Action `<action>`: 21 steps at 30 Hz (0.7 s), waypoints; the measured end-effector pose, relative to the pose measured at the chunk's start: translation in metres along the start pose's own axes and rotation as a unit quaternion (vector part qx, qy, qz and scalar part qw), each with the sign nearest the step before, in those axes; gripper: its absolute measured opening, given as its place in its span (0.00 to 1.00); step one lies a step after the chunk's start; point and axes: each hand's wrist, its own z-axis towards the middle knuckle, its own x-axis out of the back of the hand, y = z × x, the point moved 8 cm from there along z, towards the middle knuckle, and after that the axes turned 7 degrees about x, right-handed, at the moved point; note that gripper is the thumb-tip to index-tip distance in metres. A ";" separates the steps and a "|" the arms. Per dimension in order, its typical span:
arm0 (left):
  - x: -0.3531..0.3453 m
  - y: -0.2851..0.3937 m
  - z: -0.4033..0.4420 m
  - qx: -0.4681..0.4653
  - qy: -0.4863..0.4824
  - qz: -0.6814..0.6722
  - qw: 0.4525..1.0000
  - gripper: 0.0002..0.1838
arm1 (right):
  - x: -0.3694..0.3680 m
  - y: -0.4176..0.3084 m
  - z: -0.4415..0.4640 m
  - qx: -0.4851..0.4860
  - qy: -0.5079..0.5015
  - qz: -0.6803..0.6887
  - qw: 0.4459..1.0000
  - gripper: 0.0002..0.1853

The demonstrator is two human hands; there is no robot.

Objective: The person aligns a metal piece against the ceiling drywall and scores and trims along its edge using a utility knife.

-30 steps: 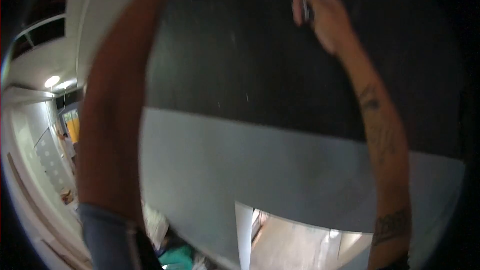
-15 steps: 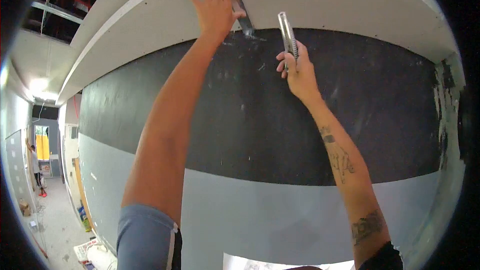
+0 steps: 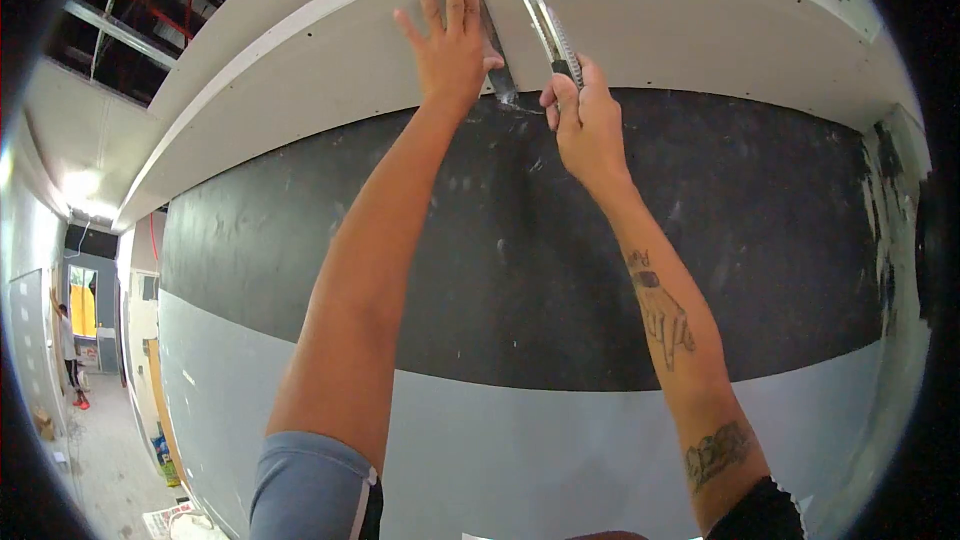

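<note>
In the head view, my left fingers (image 3: 455,2) were spread open over a metal strip (image 3: 503,78), seemingly to steady it against the pale panel (image 3: 620,30) behind them. Near them, to the right, my right fingers (image 3: 550,117) were wrapped around a cutter (image 3: 550,30), upper end jutting past them. Far below-left of my fingers lay an apparent sack (image 3: 195,525), contents indiscernible.

tbh I can't see the strip (image 3: 502,78) behind the left hand (image 3: 452,62) or the cutter (image 3: 551,32)'s lower end inside the right hand (image 3: 590,125); the far person (image 3: 69,340)'s too tiny.
</note>
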 end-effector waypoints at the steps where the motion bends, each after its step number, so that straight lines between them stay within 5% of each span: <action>1: -0.001 0.000 0.000 0.001 -0.002 0.001 1.000 0.72 | -0.001 0.002 0.002 0.001 0.001 0.000 1.000 0.18; 7: 0.002 0.000 -0.001 -0.002 0.005 -0.017 1.000 0.72 | 0.009 0.000 0.010 0.001 0.107 -0.141 0.984 0.18; 9: 0.001 0.001 -0.002 -0.006 0.007 -0.023 1.000 0.72 | 0.003 -0.010 0.014 0.082 0.142 -0.174 0.971 0.17; 15: -0.001 0.001 -0.003 -0.020 0.016 -0.079 0.997 0.68 | -0.021 -0.025 0.028 0.193 0.151 -0.179 0.953 0.17; 21: -0.001 0.001 -0.002 -0.022 0.055 -0.108 0.992 0.71 | -0.040 -0.005 0.043 0.165 0.098 -0.168 0.967 0.18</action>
